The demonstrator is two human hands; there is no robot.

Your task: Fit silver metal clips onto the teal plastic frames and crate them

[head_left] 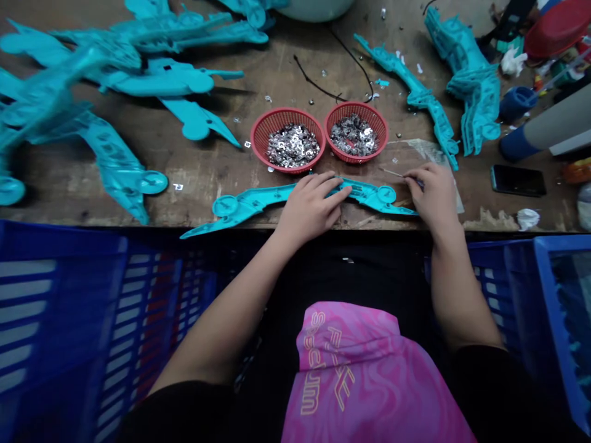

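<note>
A long, curved teal plastic panel (263,195) lies along the table's front edge, its left tip jutting over the edge. Across its middle rests my left hand (311,206), fingers bent over the panel and gripping it; the fingertips are partly hidden. My right hand (431,194) is closed around a thin, rod-like tool (392,173) just past the panel's right end. The tool's slim shaft points left, and most of its handle is hidden in my fingers. Behind the panel stand two red baskets, a left basket (255,138) and a right basket (384,123), both holding small shiny metal clips.
A pile of teal panels (152,80) covers the table's left side. More panels (475,80) and a single narrow one (410,86) lie at the right. A phone (518,181) lies near the right front. Blue crates (60,246) flank my lap below the table.
</note>
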